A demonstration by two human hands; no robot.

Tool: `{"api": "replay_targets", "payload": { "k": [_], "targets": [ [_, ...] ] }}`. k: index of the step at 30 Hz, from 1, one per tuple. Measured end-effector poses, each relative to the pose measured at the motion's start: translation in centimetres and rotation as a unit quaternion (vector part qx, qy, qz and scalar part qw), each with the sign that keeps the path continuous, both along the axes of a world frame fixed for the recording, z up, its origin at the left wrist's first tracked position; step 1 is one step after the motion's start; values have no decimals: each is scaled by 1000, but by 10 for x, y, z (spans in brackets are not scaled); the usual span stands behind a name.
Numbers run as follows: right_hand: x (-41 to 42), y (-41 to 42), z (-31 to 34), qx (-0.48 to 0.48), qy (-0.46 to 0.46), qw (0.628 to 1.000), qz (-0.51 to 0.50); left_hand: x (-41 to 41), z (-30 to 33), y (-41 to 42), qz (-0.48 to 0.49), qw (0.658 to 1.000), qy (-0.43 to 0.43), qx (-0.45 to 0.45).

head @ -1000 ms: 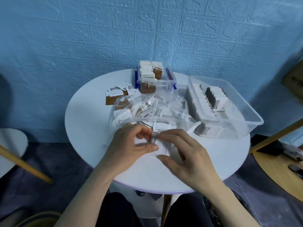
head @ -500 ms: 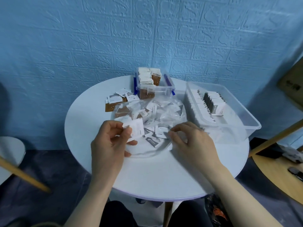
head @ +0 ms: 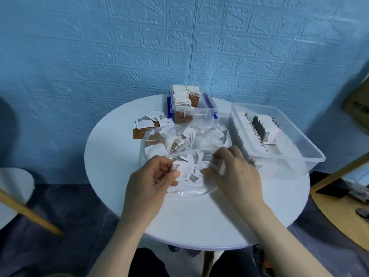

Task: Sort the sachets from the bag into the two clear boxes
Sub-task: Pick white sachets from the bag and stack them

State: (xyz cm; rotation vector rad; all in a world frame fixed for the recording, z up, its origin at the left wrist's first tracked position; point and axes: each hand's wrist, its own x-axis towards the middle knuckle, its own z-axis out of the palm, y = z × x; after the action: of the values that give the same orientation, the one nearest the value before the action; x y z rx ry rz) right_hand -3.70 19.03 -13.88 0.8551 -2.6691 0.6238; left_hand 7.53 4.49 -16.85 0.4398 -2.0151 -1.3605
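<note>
A clear plastic bag (head: 211,134) full of white, brown and grey sachets lies open in the middle of the round white table (head: 199,220). My left hand (head: 153,180) pinches the bag's near left rim, with a white sachet (head: 182,169) just beside its fingertips. My right hand (head: 235,172) has its fingers curled into the bag's mouth among the sachets; whether it grips one is hidden. A small clear box with blue clips (head: 207,112) holds brown and white sachets at the back. A large clear box (head: 299,148) at the right holds a row of white and dark sachets.
Several loose brown and white sachets (head: 147,124) lie on the table left of the small box. A blue textured wall stands behind. A wooden floor piece and slanted wooden legs (head: 339,172) are at the right, another white table (head: 14,182) at the left.
My left hand lowered the white sachet it held up and now pinches the bag's rim. My right hand moved deeper into the bag's mouth. The camera view shifted slightly.
</note>
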Motion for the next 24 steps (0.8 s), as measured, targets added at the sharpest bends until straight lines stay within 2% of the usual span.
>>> {"api": "replay_targets", "payload": {
  "k": [3, 6, 9, 14, 16, 18, 21, 24],
  "targets": [
    [5, 11, 7, -34, -9, 998, 52, 1, 0, 1, -29, 1000, -1, 11],
    [12, 20, 13, 27, -10, 993, 117, 2, 2, 2, -72, 997, 8, 23],
    [15, 23, 16, 37, -14, 985, 168, 4, 4, 3, -108, 994, -2, 26],
    [10, 25, 12, -91, -118, 961, 232, 4, 0, 2, -75, 997, -11, -6],
    [3, 26, 7, -123, -124, 961, 213, 4, -1, 1, -37, 999, -6, -34],
    [-7, 26, 3, -134, -89, 973, 167, 3, 0, 1, -22, 997, -12, -66],
    [-19, 21, 2, -49, -21, 996, 78, 2, 1, 2, -20, 990, -42, -133],
    [-26, 11, 1, 7, -5, 999, 52, 1, 1, 1, -3, 987, -61, -149]
  ]
}}
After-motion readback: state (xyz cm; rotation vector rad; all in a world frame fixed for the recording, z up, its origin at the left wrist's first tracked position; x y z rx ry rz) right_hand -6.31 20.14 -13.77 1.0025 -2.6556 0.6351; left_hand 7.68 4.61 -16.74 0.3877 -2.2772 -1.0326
